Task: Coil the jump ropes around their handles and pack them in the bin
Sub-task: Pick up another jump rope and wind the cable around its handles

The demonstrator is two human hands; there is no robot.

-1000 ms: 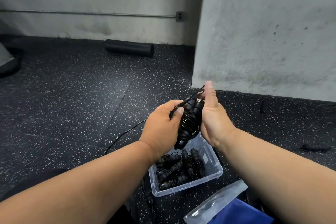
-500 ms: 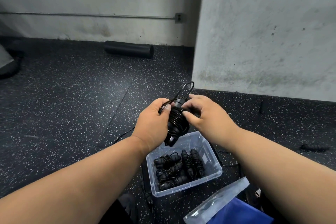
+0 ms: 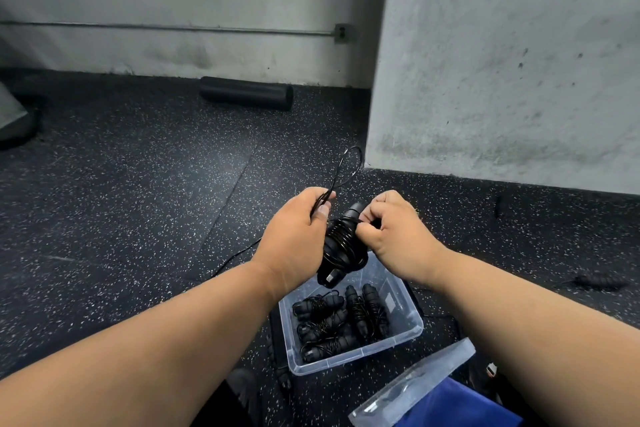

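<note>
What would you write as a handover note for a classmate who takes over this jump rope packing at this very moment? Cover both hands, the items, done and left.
Left hand: pinches the last loop of cord.
Right hand: fingers curled on the coiled jump rope, held above the clear bin.
Done: several wound ropes lie in the bin.
Left: tuck in the loop, put this rope in the bin. Another cord lies on the floor behind the left arm.
</note>
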